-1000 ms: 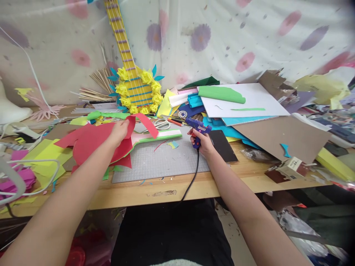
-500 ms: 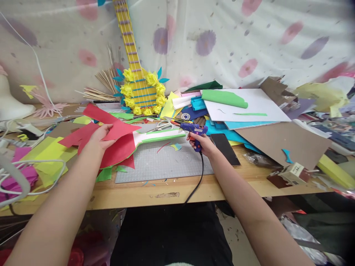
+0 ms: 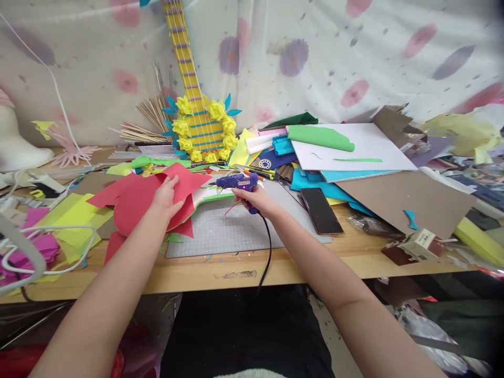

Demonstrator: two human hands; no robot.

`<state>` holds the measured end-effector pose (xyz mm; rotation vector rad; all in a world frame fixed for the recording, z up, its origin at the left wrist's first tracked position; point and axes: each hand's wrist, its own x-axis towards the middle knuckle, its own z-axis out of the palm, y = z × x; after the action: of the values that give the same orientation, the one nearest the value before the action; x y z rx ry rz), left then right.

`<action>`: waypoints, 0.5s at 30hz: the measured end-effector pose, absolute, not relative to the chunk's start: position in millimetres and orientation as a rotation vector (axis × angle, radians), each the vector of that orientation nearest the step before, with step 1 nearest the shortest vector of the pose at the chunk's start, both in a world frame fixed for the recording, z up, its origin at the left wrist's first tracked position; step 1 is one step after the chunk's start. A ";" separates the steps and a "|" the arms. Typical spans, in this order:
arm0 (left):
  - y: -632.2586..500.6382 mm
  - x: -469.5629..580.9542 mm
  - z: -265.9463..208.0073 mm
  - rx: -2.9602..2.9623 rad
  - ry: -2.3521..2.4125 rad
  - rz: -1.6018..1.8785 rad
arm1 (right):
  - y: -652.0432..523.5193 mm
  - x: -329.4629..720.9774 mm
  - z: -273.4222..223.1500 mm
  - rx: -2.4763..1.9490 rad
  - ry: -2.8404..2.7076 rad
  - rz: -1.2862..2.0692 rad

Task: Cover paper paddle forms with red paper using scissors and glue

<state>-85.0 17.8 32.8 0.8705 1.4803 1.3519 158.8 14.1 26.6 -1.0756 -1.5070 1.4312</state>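
My right hand [image 3: 258,200] grips a blue glue gun [image 3: 236,182] by its handle, nozzle pointing left and its black cord [image 3: 269,252] hanging over the table's front edge. Its tip is close to the red paper and above a white neck piece with green edging [image 3: 212,195], which it partly hides. On the left, a round body covered in red paper [image 3: 134,205] lies on the table. My left hand [image 3: 167,200] pinches a loose flap of red paper [image 3: 191,181] at the body's right side. Whether nozzle and paper touch, I cannot tell.
A grey cutting mat [image 3: 232,231] lies beneath the work. Right of it are a black phone [image 3: 322,210], brown cardboard [image 3: 394,199] and a white board [image 3: 350,147]. A yellow paper guitar [image 3: 205,131] leans at the back. Yellow sheets [image 3: 76,220] and white cables [image 3: 88,231] crowd the left.
My right hand has brought the glue gun left, from beyond the neck's end to near the red paper. My left hand has shifted right with the red flap.
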 end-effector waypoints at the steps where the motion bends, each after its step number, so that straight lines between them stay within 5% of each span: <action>1: 16.5 -81.5 31.4 0.815 1.416 1.402 | 14.2 154.9 25.9 -1.071 -1.529 1.447; 15: 17.8 -70.5 30.0 0.545 1.056 1.537 | 14.9 154.4 25.9 -1.097 -1.648 1.485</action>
<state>-70.5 17.8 30.0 0.5454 1.0559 1.5365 154.4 14.9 25.9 -1.0970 -1.6477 1.4847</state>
